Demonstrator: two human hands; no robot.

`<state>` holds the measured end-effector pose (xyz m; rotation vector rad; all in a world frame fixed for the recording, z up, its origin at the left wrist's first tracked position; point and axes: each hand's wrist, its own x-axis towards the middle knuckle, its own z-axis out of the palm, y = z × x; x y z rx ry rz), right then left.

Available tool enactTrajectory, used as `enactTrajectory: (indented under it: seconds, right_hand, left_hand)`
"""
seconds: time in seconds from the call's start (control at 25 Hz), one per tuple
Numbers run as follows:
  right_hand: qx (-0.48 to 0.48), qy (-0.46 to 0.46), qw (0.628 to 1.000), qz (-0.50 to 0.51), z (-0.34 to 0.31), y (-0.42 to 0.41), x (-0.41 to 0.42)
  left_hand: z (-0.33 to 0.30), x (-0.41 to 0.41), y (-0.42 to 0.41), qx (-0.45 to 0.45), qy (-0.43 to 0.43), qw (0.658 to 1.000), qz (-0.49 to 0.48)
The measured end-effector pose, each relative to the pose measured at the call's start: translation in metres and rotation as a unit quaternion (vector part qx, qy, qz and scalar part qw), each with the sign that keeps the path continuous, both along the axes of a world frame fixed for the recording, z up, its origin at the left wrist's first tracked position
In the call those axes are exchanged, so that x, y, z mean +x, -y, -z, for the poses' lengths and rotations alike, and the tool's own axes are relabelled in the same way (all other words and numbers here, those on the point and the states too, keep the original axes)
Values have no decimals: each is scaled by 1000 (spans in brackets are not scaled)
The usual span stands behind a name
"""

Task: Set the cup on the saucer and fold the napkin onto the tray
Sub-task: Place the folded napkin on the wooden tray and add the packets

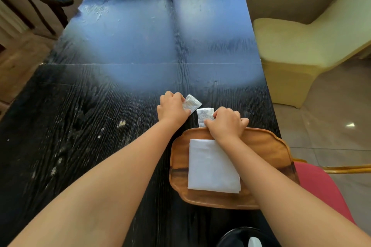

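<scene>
Both bare forearms reaching forward from the bottom edge, stretched out long and nearly straight, converging a bit toward the far end. Left hand (173,109) sitting knuckles-up, fingers curled under, pinching a small white packet (192,102) at its right side. Right hand (226,123) also knuckles-up and curled, wrist bending slightly, fingers closing on a second white packet (204,115) poking out past its left side, thumb sticking off to the right. Hands sitting just beside each other, not touching, left one a little farther out.
</scene>
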<state>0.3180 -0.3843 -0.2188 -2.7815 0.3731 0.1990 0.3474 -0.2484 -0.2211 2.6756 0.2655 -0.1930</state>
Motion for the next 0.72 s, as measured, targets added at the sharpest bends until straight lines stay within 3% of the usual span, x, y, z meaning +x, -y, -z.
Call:
enactTrajectory:
  seconds: [0.16, 0.32, 0.52, 0.6, 0.72]
  right_hand:
    - [113, 24, 993, 35, -5, 4, -4]
    - [298, 88, 950, 40, -24, 20, -9]
    - [449, 121, 884, 43, -61, 40, -35]
    - [474, 124, 871, 41, -73, 42, -52]
    - [391, 199, 898, -26, -89, 33, -79]
  left_hand:
    - [-5, -13, -11, -148, 23, 986, -70]
    - [-17, -35, -33, -222, 64, 969, -93]
    - [-44, -83, -61, -178, 139, 969, -102]
    - [-56, -104, -66, -203, 144, 964, -89]
    - [-71, -134, -61, -322, 153, 927, -116]
